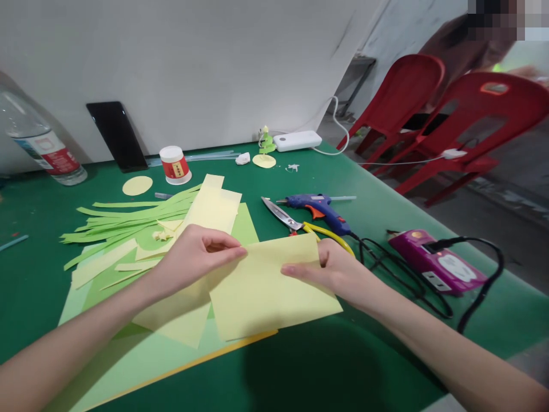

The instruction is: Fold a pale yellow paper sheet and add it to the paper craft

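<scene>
Both my hands hold a pale yellow paper sheet (266,289) just above the green table (343,366). My left hand (195,254) pinches the sheet's upper left corner with thumb and fingers. My right hand (330,269) grips its right edge, thumb on top. Under the sheet lie more yellow and light green sheets (171,337). Several green paper strips (124,220) fan out to the left.
Yellow-handled scissors (295,223) and a blue glue gun (319,209) lie just beyond my right hand. A purple power strip (437,263) with black cables is at right. A glue jar (174,165), phone (115,134), water bottle (40,143), power bank (298,140) and small paper tree (265,150) stand behind. Red chairs (463,120) and a person are past the table.
</scene>
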### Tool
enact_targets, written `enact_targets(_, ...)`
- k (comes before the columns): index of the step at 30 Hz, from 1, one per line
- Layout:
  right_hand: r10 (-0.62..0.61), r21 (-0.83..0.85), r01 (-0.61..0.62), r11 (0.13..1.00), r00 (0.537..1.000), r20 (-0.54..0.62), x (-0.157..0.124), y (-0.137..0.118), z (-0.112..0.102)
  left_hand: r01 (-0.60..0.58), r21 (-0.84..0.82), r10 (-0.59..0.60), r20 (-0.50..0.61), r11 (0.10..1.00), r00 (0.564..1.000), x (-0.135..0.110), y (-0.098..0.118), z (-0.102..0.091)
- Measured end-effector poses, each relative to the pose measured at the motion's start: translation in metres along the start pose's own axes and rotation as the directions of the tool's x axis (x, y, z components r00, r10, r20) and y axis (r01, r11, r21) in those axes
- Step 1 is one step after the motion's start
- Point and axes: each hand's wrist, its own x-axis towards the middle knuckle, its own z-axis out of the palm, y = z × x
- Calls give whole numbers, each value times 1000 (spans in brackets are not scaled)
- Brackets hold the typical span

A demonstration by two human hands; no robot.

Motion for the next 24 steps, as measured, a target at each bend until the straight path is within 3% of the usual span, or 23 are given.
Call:
enact_targets(5,-17,58,15,998,999,34,-1,1,3,-24,107,20,39,994,999,-1,0,-6)
enact_targets(10,-36,81,27,996,993,114,-1,3,2,-31,108,19,111,994,994,-3,1,-8)
enact_targets(14,-23,-88,39,995,983,180,5,-1,-5,-35,98,22,132,995,991,-5,6,-7)
enact_targets(18,-119,-221,131,966,991,68,5,-21,-9,-26,151,-3,191,988,982,-9,11,-2)
enact_targets(20,-225,-374,240,896,971,84,1,-34,-4,-29,173,-12,232,984,973,-12,12,3)
enact_targets(24,-330,-582,407,704,913,240,-3,-51,12,-77,175,31,250,981,968,-20,13,8)
